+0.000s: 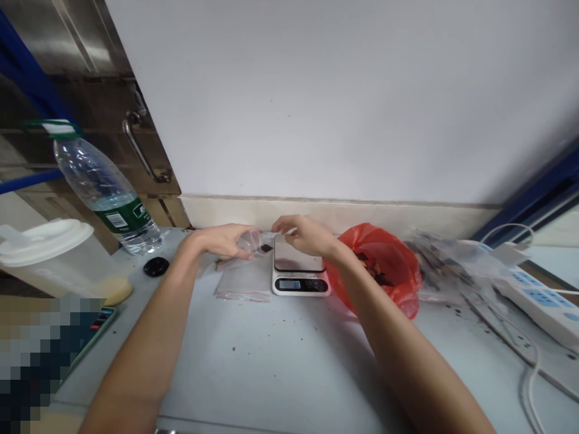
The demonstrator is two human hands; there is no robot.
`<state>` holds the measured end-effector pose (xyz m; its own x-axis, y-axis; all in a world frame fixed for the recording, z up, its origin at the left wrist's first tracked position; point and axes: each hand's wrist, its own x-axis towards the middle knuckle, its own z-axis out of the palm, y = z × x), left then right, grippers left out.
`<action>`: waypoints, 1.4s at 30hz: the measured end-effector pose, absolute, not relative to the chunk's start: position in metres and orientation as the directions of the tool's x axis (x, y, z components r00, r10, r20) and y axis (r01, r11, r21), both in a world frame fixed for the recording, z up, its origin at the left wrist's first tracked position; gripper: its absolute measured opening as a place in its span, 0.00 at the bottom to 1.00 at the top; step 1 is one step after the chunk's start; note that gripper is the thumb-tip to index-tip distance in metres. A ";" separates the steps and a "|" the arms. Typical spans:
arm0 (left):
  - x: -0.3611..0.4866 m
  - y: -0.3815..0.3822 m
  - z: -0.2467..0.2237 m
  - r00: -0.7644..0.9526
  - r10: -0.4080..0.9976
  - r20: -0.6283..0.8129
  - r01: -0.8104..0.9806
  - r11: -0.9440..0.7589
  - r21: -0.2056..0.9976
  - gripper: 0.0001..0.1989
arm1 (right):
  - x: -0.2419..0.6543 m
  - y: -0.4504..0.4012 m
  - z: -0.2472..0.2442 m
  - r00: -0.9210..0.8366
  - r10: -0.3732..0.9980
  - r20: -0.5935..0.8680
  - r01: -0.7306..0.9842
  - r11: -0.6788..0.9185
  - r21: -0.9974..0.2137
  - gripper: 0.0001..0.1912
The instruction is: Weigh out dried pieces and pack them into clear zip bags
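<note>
A white kitchen scale (301, 286) with a metal plate and a lit display stands near the wall. Over its plate is my right hand (306, 233), fingers bent; whether they hold anything is too small to tell. My left hand (228, 240) is closed on a clear plastic bag (250, 242) left of the scale, with a dark piece (266, 248) at the bag's right side. Flat clear zip bags (244, 281) lie just below that hand. Right of the scale sits an open red plastic bag (400, 265) holding dark and brown pieces (377, 269), partly behind my right forearm.
At the left are a large water bottle (118, 208), a lidded cup (54, 259), a black round object (156, 266) and a phone-like device (93, 334). Filled clear bags (436, 265), a power strip (543, 301) and white cables lie right. Crumbs dot the table (271, 386).
</note>
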<state>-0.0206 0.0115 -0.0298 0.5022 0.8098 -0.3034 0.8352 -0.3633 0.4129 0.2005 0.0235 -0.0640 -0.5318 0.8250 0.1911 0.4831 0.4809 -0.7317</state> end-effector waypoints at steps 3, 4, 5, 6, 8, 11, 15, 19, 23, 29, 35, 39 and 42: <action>-0.030 0.006 -0.018 0.610 0.777 -0.157 0.710 -0.447 0.544 0.38 | 0.208 0.021 -0.056 -0.609 0.738 0.289 0.447 0.621 -0.644 0.15; -0.033 0.004 -0.015 0.641 0.760 -0.106 0.651 -0.466 0.599 0.38 | 0.210 0.019 -0.053 -0.622 0.706 0.339 0.398 0.658 -0.640 0.10; -0.034 0.001 -0.012 0.664 0.746 -0.052 0.590 -0.480 0.650 0.37 | 0.212 0.017 -0.049 -0.616 0.681 0.396 0.340 0.683 -0.646 0.05; -0.035 0.000 -0.009 0.674 0.739 0.001 0.532 -0.487 0.693 0.37 | 0.214 0.015 -0.045 -0.594 0.668 0.448 0.282 0.695 -0.662 0.04; -0.034 -0.003 -0.007 0.665 0.743 0.071 0.444 -0.470 0.763 0.37 | 0.218 0.010 -0.036 -0.535 0.674 0.510 0.187 0.683 -0.706 0.08; -0.028 -0.004 -0.006 0.621 0.779 0.090 0.372 -0.394 0.841 0.37 | 0.224 0.003 -0.026 -0.442 0.724 0.529 0.154 0.642 -0.751 0.14; -0.015 -0.005 -0.005 0.487 0.863 0.136 0.411 -0.363 0.836 0.30 | 0.230 -0.002 -0.018 -0.352 0.790 0.503 0.225 0.593 -0.773 0.16; -0.003 -0.005 -0.005 0.364 0.906 0.215 0.459 -0.376 0.805 0.20 | 0.232 -0.004 -0.014 -0.324 0.819 0.473 0.221 0.552 -0.804 0.18; 0.004 -0.005 -0.006 0.361 0.875 0.322 0.456 -0.467 0.757 0.13 | 0.235 -0.005 -0.010 -0.307 0.816 0.490 0.226 0.562 -0.795 0.17; 0.015 -0.008 -0.009 0.336 0.807 0.486 0.480 -0.591 0.648 0.10 | 0.244 -0.005 -0.010 -0.365 0.789 0.494 0.276 0.599 -0.751 0.12; 0.031 -0.020 -0.008 0.398 0.733 0.552 0.557 -0.671 0.489 0.09 | 0.241 -0.012 -0.006 -0.465 0.752 0.468 0.452 0.656 -0.605 0.10; 0.036 -0.025 -0.005 0.423 0.693 0.584 0.543 -0.710 0.449 0.09 | 0.236 -0.014 -0.005 -0.486 0.715 0.502 0.437 0.696 -0.570 0.10; 0.036 -0.025 -0.003 0.454 0.663 0.595 0.538 -0.736 0.410 0.09 | 0.236 -0.013 -0.005 -0.475 0.703 0.529 0.406 0.708 -0.578 0.10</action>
<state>0.0361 -0.0250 -0.0031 0.4541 0.6632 0.5950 0.5383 -0.7363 0.4100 0.2361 -0.0129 -0.0049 -0.4746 0.7034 0.5291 0.4057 0.7083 -0.5777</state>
